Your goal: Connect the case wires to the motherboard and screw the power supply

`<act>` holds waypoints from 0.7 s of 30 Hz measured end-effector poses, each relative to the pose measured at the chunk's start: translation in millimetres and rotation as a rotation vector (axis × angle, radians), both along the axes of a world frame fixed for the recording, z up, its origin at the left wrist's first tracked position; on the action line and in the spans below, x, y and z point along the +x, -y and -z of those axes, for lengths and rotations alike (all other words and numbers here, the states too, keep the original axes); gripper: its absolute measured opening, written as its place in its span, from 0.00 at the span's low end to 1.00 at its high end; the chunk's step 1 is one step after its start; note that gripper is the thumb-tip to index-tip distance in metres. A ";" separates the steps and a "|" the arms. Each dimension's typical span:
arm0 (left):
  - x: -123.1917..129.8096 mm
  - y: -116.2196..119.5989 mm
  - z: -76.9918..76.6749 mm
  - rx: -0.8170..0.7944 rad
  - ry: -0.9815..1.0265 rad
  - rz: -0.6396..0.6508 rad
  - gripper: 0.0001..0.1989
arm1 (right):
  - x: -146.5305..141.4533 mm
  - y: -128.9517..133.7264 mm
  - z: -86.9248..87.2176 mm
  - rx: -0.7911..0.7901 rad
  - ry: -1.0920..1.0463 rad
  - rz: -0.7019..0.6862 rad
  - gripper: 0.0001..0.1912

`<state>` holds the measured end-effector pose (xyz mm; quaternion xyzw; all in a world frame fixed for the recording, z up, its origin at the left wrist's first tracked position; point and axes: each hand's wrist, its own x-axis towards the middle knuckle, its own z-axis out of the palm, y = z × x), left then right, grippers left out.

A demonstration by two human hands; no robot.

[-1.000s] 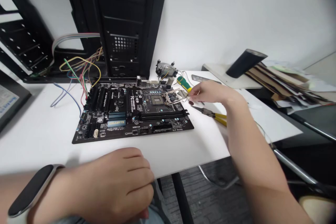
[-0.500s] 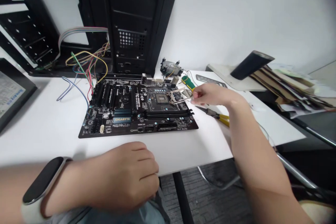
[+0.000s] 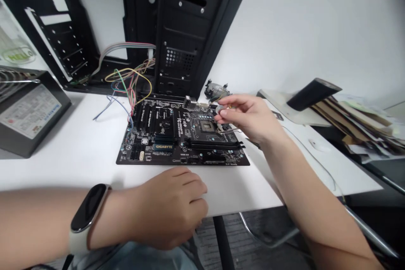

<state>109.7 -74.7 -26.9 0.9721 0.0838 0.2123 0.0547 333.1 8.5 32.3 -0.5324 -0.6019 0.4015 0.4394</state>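
Observation:
The black Gigabyte motherboard [image 3: 215, 157] lies flat on the white table. Over its right part, my right hand [image 3: 245, 116] pinches a small, pale silvery piece [image 3: 219, 109] between thumb and fingers; its kind I cannot make out. Just left of and below those fingertips is the square CPU socket [image 3: 207, 125]. A thin metal lever [image 3: 229, 130] shows under the hand. In front of the board, my left hand [image 3: 167, 209] rests near the table edge, its fingers curled closed with nothing showing in them. A wristband [image 3: 90, 211] is on that wrist.
A black computer case [image 3: 180, 29] stands behind the board, with loose coloured wires [image 3: 129, 82] at its left. The power supply [image 3: 34, 114] sits at left. Behind the board lies a CPU cooler [image 3: 217, 90]. Cardboard sheets [image 3: 319, 112] are stacked at right.
My right hand has moved from the socket's raised metal frame to above the socket, and now pinches a small silvery piece. My left hand stays curled. The view has shifted left.

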 end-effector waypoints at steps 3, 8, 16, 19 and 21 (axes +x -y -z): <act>-1.7 -0.9 -1.8 -0.004 -0.022 0.006 0.07 | -24.7 -2.3 -9.8 -0.016 -0.017 -0.100 0.17; -3.2 -1.8 -2.0 -0.018 -0.040 -0.021 0.08 | -60.5 -11.1 -27.8 -0.033 0.173 -0.311 0.08; -5.6 -2.1 0.2 -0.039 -0.064 -0.033 0.07 | -96.3 -23.1 -18.4 0.084 0.307 -0.462 0.04; -5.2 -2.5 0.9 -0.069 -0.075 -0.049 0.07 | -95.7 -28.4 -9.5 0.068 0.256 -0.451 0.13; -4.5 -2.6 1.1 -0.094 -0.082 -0.058 0.09 | -93.2 -30.9 -7.1 0.079 0.304 -0.432 0.14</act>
